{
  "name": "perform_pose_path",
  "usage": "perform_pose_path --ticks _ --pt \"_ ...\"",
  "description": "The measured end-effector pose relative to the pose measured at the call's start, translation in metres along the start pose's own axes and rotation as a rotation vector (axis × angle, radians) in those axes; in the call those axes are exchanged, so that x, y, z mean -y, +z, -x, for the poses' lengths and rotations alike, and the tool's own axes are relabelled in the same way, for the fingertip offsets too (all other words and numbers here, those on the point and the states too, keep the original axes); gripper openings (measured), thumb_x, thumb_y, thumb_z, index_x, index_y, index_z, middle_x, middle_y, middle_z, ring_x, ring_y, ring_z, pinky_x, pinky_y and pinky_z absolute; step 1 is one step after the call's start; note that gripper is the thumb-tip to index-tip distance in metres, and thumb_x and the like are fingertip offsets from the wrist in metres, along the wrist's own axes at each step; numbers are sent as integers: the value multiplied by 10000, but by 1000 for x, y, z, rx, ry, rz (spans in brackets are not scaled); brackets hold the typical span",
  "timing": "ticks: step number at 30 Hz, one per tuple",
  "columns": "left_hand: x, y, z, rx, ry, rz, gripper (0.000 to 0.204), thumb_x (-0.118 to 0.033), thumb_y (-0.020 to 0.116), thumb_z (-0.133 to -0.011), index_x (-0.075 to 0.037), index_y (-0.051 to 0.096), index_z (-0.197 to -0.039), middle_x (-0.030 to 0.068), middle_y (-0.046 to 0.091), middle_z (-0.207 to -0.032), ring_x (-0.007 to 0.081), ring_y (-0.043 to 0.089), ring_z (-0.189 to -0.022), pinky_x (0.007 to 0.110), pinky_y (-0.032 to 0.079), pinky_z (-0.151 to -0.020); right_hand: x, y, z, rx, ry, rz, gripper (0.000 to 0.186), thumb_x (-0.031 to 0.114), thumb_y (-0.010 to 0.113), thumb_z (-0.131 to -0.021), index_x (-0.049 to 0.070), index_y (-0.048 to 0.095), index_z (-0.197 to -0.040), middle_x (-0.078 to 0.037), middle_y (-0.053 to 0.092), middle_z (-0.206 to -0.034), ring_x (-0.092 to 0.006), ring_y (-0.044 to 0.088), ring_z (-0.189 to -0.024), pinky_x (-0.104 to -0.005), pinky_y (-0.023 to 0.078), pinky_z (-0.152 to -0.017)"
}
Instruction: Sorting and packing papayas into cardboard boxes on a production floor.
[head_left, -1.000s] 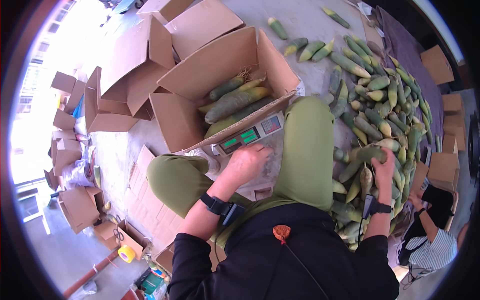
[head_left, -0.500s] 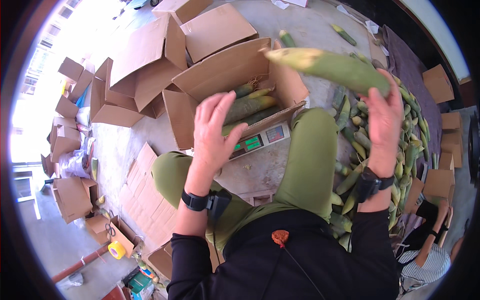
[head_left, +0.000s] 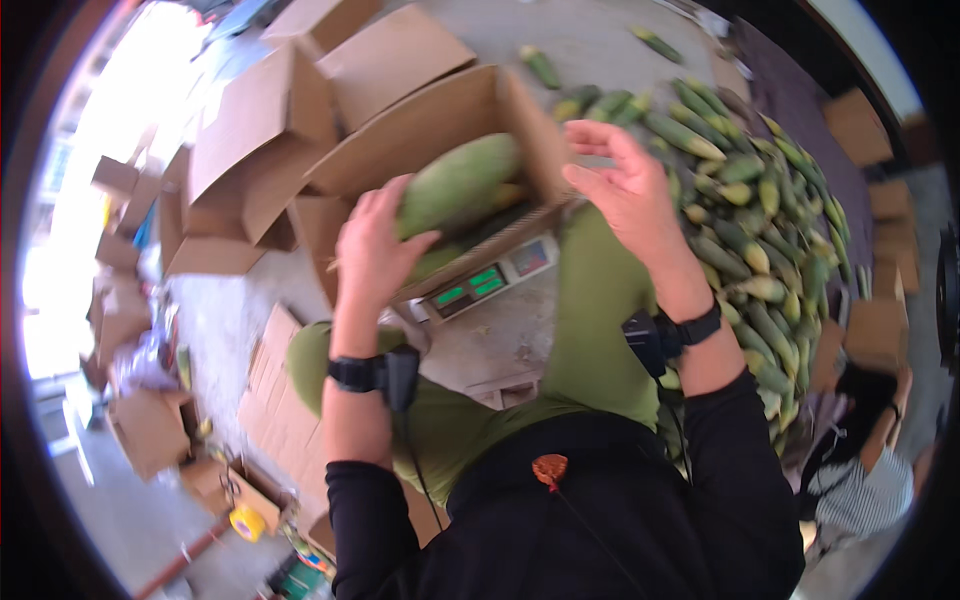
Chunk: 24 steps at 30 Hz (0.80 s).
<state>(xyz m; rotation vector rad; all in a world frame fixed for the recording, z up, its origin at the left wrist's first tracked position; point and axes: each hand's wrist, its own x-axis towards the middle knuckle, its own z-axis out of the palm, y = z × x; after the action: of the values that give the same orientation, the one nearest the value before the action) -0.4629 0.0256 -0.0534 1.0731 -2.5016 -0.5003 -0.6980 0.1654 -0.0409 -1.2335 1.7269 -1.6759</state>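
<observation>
A large green radish (head_left: 462, 182) lies slanted at the top of an open cardboard box (head_left: 400, 130), over other radishes inside. My left hand (head_left: 375, 240) is closed round its near left end, thumb on one side and fingers on the other. Just beyond the box's right wall, my right hand (head_left: 625, 185) is open and holds nothing, its fingers stretched toward the box. Under the box sits a scale (head_left: 490, 285) with a lit green display. Motion blurs the radish a little, and the box's near wall partly hides the lower ones.
To the right spreads a big heap of green radishes (head_left: 740, 250), with a few loose ones beyond the box. Several empty cardboard boxes (head_left: 260, 130) stand at the far left. Flat cardboard (head_left: 285, 400) lies by my left knee. Another person's striped sleeve (head_left: 865, 495) shows at lower right.
The large radish has moved from my right hand, over the heap side, down and left into the box. My left hand has closed on it; my right hand has let go and come left.
</observation>
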Motion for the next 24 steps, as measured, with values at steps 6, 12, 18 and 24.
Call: perform_pose_path --ticks 6,12,18,24 --pt "24 27 -11 -102 80 -27 561 -75 715 -723 -80 540 -1255 171 575 -1161 351 547 -1068 416 440 -917 -52 -60 38 -195 154 118 221 70 648 -834 17 624 -1047 -51 636 -994 -131 585 -881 -269 492 -721" --pt "3 25 -2 -51 109 51 273 -68 632 -823 -19 627 -1092 149 618 -1078 308 597 -1004 356 463 -880 -124 -104 113 -278 312 462 171 66 644 -782 37 641 -951 -130 640 -906 -257 621 -879 -346 495 -720" --pt "5 21 11 -16 -11 148 253 -39 605 -840 -15 634 -1089 128 642 -1038 242 633 -955 319 481 -846 -187 -139 190 -119 572 784 148 120 601 -775 65 651 -904 -140 642 -925 -324 608 -922 -416 487 -805" --pt "0 22 12 0 8 121 240 -23 601 -838 -11 638 -1075 124 645 -998 230 639 -922 316 492 -819 -192 -203 227 20 821 1475 158 185 584 -818 131 623 -962 -79 648 -970 -265 632 -918 -423 518 -726"
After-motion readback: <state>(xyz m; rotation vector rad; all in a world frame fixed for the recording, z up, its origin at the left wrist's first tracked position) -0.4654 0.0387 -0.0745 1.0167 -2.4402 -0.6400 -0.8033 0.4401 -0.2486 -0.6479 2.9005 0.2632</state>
